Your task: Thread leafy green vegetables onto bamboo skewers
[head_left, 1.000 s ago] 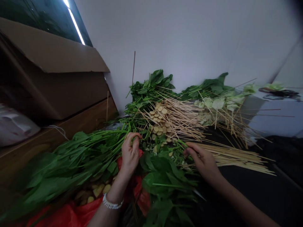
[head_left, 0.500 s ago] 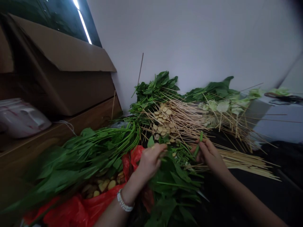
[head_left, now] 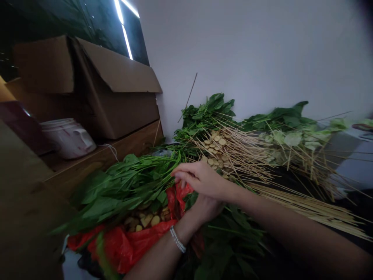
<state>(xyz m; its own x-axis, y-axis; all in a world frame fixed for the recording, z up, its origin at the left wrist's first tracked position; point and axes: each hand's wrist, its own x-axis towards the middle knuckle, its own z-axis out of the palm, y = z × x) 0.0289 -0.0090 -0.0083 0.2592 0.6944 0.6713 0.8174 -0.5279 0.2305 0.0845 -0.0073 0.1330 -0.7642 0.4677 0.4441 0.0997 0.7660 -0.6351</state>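
My right hand point(head_left: 201, 179) crosses over my left, fingers stretched to the left and slightly bent beside the stems of a pile of leafy greens point(head_left: 116, 186). I see nothing held in it. Beneath it my left hand point(head_left: 208, 208), with a beaded bracelet on the wrist, has its fingers hidden by the right hand. More dark green leaves point(head_left: 230, 237) lie below and right of it. A blurred green stem point(head_left: 103, 254) shows at the lower left, in front of a red plastic bag point(head_left: 125, 245) with potato pieces point(head_left: 148, 219).
Behind my hands lie skewered potato slices point(head_left: 217, 142), several bare bamboo skewers point(head_left: 305, 206), skewered lettuce point(head_left: 293, 139) and leafy bundles point(head_left: 211, 111) against the wall. A cardboard box point(head_left: 125, 112) and a white mug-like jar point(head_left: 68, 138) stand on a wooden shelf at left.
My right hand has swung left across my left hand, and the green stem it held is gone from its fingers. A blurred stem now appears lower left. The view has turned left.
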